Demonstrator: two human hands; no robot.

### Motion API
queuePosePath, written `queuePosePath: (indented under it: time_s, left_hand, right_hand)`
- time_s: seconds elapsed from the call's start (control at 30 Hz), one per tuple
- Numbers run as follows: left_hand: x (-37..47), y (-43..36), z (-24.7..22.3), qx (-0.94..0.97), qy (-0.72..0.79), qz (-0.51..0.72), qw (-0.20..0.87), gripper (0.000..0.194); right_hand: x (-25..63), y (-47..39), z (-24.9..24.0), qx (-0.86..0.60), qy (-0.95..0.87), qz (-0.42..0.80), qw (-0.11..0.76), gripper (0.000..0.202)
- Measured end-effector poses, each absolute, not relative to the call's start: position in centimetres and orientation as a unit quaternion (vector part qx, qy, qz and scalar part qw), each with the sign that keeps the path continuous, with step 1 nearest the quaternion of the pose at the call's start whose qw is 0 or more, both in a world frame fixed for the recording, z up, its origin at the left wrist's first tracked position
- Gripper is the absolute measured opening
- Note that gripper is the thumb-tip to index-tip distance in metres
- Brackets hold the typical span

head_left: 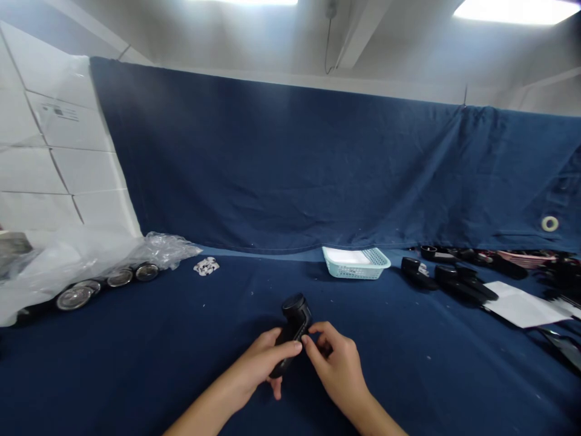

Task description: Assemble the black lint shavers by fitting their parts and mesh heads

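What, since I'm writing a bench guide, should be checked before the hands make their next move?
1. Left hand grips the device: ok, thumb across its body.
2. Right hand at the device: ok, fingertips by its side.
3. Small part between the right fingertips: cannot tell.
4. Basket apart from both hands: ok, it stands beyond them.
5. Bits inside a container: not ok, they lie loose on the cloth.

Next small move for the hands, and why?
I'd steady the black part in the left hand and gently pinch its side edge with the right hand. The left already grips it, and the right thumb and index finger are at that edge; whether they touch is unclear.
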State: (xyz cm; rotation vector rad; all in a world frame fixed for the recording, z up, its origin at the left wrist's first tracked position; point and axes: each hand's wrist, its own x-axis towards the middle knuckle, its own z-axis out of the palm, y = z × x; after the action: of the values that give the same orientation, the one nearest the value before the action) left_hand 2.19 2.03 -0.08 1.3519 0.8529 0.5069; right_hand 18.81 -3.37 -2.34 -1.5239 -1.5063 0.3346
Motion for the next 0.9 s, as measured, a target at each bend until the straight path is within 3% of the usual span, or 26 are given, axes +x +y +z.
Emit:
queuePosePath:
  time_s: [0.67,0.9]
  left_hand:
    - [2.0,2.1,-0.1,0.582,0.394,0.227,0.674,0.041]
    - [0.9,1.8,-0.4,0.578,0.35,0.207,0.707,0.059]
  right_hand:
    - [18.8,-3.2,-2.1,-0.655,-0.569,0.082,0.49,0.028]
    - [19.5,-3.3,-2.4,-0.495,-0.619,0.292,0.535,0.065]
